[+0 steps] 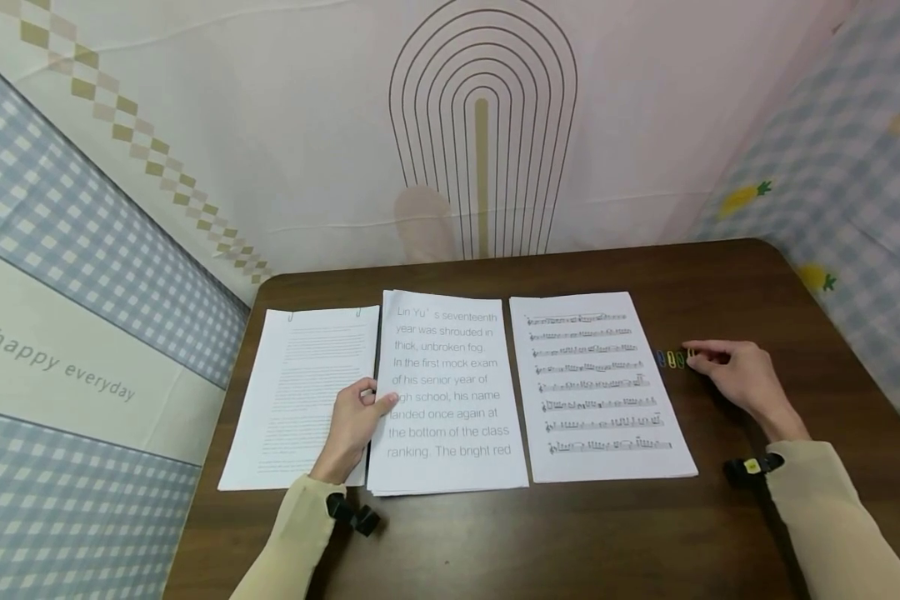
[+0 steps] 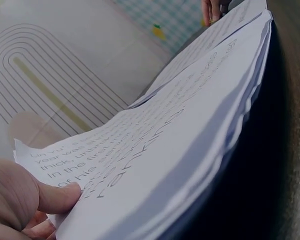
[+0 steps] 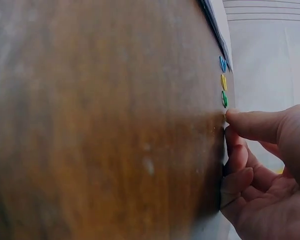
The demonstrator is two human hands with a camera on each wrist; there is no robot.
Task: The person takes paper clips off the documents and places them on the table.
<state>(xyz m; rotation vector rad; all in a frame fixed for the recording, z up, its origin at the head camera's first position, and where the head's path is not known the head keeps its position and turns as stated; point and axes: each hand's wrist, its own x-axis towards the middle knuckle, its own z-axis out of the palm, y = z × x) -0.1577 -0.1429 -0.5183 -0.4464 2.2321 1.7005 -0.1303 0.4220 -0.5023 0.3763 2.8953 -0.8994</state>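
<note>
My left hand (image 1: 355, 423) grips the left edge of the middle stack of printed sheets (image 1: 450, 400), thumb on top and fingers beneath. In the left wrist view, the thumb presses on the large print and the stack's near edge shows several loose layers. At the right, my right hand (image 1: 742, 379) pinches a yellow paper clip (image 1: 692, 353) at the table surface, mostly hidden by the fingertips. Lined up beside it are a green paper clip (image 3: 224, 99), another yellow paper clip (image 3: 223, 82) and a blue paper clip (image 3: 222, 64).
Left of the middle stack lie small-print sheets (image 1: 307, 400) with two paper clips on their top edge. Sheet music (image 1: 592, 392) lies between the middle stack and the loose clips. The dark wooden table (image 1: 555, 542) meets a patterned cloth wall (image 1: 330, 167) at its far edge.
</note>
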